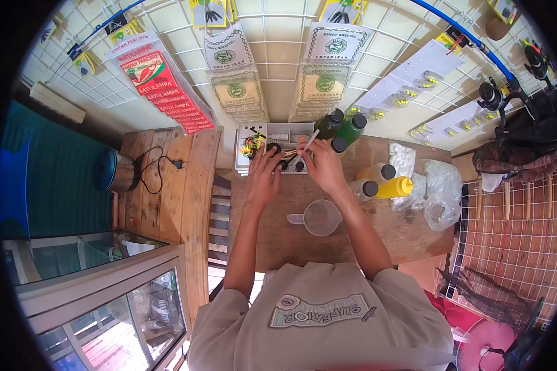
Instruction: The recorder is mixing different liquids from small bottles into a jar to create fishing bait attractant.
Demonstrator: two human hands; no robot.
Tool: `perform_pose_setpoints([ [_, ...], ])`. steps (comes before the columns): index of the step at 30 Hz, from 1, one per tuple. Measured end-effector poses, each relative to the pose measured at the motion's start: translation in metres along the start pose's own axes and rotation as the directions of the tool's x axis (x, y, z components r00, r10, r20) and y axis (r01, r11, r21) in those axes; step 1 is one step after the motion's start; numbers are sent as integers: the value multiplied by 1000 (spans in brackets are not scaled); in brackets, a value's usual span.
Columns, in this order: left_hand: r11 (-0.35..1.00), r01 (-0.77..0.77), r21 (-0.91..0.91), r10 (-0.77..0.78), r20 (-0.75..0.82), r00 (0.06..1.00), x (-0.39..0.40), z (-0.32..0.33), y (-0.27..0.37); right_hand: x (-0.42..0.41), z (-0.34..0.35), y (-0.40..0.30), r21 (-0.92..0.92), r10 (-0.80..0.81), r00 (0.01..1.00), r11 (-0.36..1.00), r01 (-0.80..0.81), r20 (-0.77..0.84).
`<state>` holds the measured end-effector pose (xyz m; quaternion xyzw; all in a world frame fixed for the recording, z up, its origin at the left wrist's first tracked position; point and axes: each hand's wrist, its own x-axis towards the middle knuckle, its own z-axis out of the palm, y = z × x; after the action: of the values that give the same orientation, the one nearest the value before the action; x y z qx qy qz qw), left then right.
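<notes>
A white compartment tray (269, 125) stands at the back of the wooden table, holding small parts and a bundle of brightly coloured pieces (253, 146). My left hand (263, 174) lies palm down over its front left part, fingers apart, hiding what is beneath. Over the tray's right side, my right hand (326, 167) pinches a slim whitish stick (312, 140). Thin light-coloured sticks (289, 152) reach to its fingertips; whether they are gripped too is unclear. Dark round pieces (299, 165) sit in the tray. A clear plastic measuring cup (322, 218) stands between my forearms.
Dark-capped green bottles (352, 129) stand right of the tray. A yellow squeeze bottle (394, 187), capped jars (366, 189) and plastic bags (441, 185) lie beyond my right forearm. Bait packets (234, 88) hang from the wire grid. A glass cabinet (158, 306) is at left.
</notes>
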<state>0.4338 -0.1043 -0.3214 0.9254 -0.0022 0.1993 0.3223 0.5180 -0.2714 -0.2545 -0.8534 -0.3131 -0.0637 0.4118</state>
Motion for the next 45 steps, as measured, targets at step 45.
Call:
perform_pose_setpoints([
  [45, 984, -162, -77, 169, 85, 982, -46, 8, 103, -117, -72, -1, -188, -121, 984, 978, 96, -129],
])
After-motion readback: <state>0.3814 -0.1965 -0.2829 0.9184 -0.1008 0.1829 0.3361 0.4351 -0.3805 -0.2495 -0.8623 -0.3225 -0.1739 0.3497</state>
